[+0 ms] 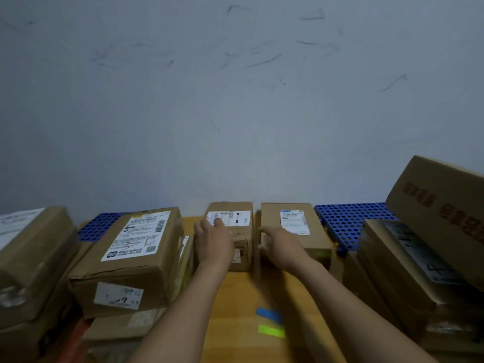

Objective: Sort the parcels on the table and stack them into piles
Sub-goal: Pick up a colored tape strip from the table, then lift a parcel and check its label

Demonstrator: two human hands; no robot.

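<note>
Two small cardboard parcels stand side by side at the back of the wooden table (243, 310). My left hand (213, 241) lies on the near part of the left small parcel (237, 214), fingers reaching over its white label. My right hand (280, 244) rests on the left near edge of the right small parcel (301, 231), fingers extended. A larger labelled parcel (131, 255) tops a pile to the left. Another pile of big parcels (408, 260) stands at the right, with a tilted box (442, 203) leaning on top.
A further stack of boxes (31, 258) fills the far left. Blue perforated panels (348, 221) lie against the grey wall behind the piles. A blue tape strip (268, 314) and a green tape strip (271, 331) mark the bare table between my forearms.
</note>
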